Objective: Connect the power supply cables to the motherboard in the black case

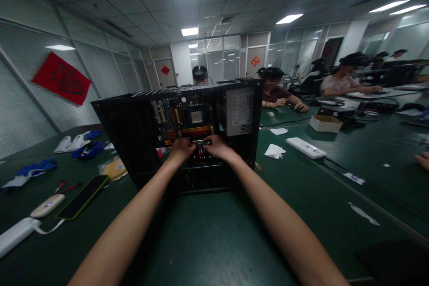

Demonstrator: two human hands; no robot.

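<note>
A black computer case (140,174) stands on the table with its open side facing me. Both of my hands reach into its lower middle. My left hand (181,151) is closed in a pinch, and my right hand (217,146) pinches from the other side. Between the fingertips sits a small dark cable connector (200,145) with red and white wires (200,152) below it. Just above the hands are the memory slots (197,130) of the motherboard (170,116), with the processor (196,117) higher up. A silver power supply (240,109) fills the upper right of the case.
To the left lie a phone (83,196), a white power bank (16,234), blue-and-white gloves (35,167) and a plastic bag (114,169). A power strip (306,148), crumpled tissue (275,151) and cardboard box (325,124) are on the right. Several people sit beyond.
</note>
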